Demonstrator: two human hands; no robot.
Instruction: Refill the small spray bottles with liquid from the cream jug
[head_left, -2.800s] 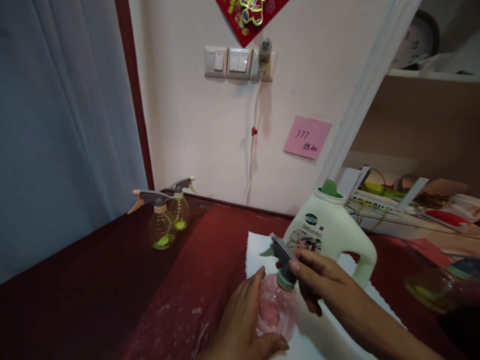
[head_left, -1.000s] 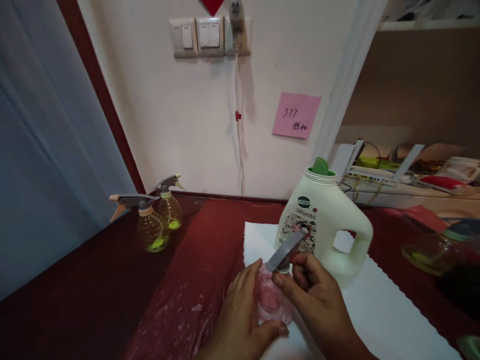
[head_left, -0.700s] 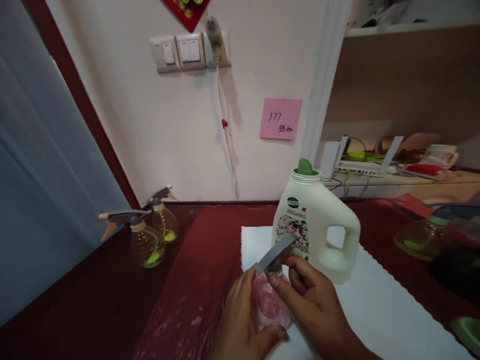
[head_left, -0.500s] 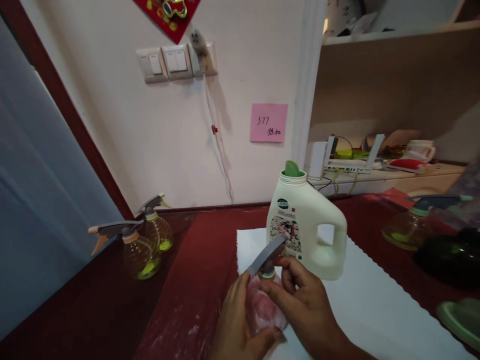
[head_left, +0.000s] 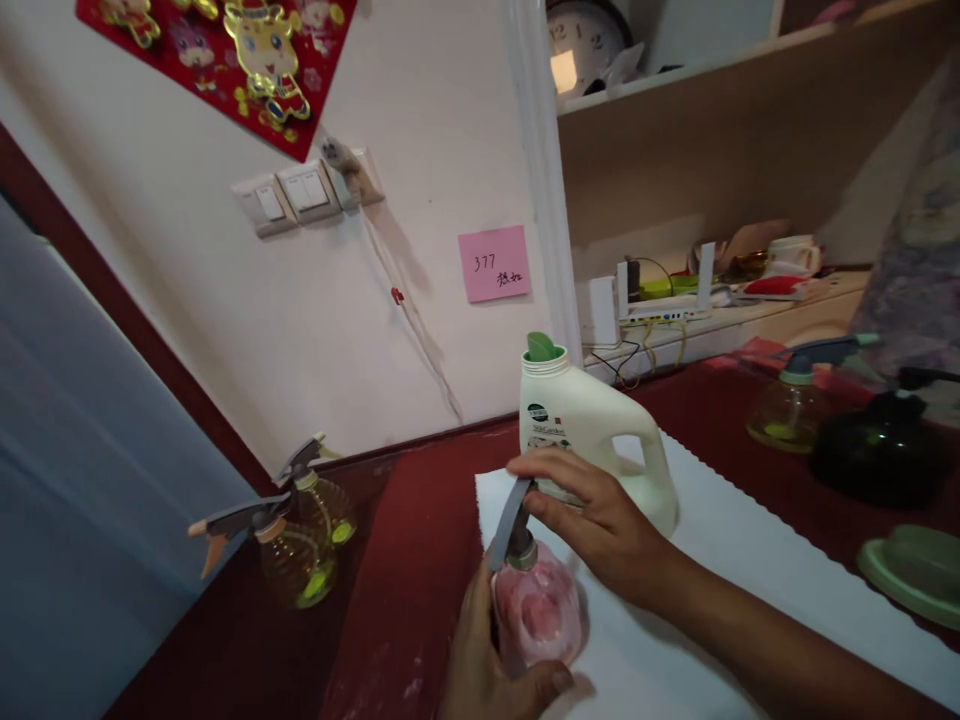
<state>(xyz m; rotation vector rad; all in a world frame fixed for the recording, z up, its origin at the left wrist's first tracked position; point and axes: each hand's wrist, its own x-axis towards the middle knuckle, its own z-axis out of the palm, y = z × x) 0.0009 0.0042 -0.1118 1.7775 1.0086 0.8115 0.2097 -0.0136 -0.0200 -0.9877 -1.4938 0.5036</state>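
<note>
The left grip [head_left: 487,655] is clasped around the left and near side of the pink spray bottle [head_left: 540,610]. The right grip [head_left: 589,515] holds the grey spray head [head_left: 516,525] between thumb and fingers, near its upper end; the head is seated on the bottle's neck. The bottle is at the left edge of the white sheet [head_left: 750,590], laid over the red desk [head_left: 405,550]. Just behind the right grip stands a pale green jug [head_left: 600,435], its mouth uncapped, with a green piece [head_left: 541,346] in the opening. A yellowish sprayer with a peach nozzle [head_left: 300,575] stands apart to the left.
</note>
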